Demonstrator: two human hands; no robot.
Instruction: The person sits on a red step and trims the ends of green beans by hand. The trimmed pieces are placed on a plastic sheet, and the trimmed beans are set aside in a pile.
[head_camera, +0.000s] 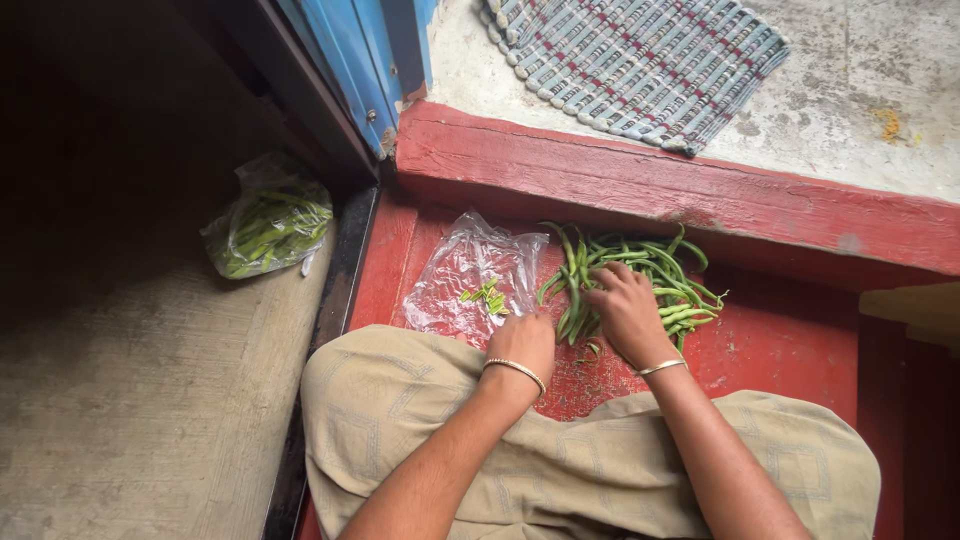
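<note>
Packaging: one clear plastic sheet (470, 280) lay flat on the red floor (780, 345), carrying a few cut green pieces (487, 297); one tied bag of green pods (268, 222) sat left. Bean pile (640, 265): one heap, under right hand (625, 315), fingers curled among beans. Left hand (522, 340) closed just beside; contents unclear.

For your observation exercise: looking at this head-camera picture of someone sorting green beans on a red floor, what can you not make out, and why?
- Left hand: fingers curl under, so whether they grip a bean is hidden.
- Right hand: its fingers dig into the green beans; the beans beneath are covered.
- Second plastic bag: in shadow, contents look like beans but are unclear.
- Small pieces on the clear plastic sheet: too small to tell apart.
- Woven mat: cut off by the top edge.
</note>
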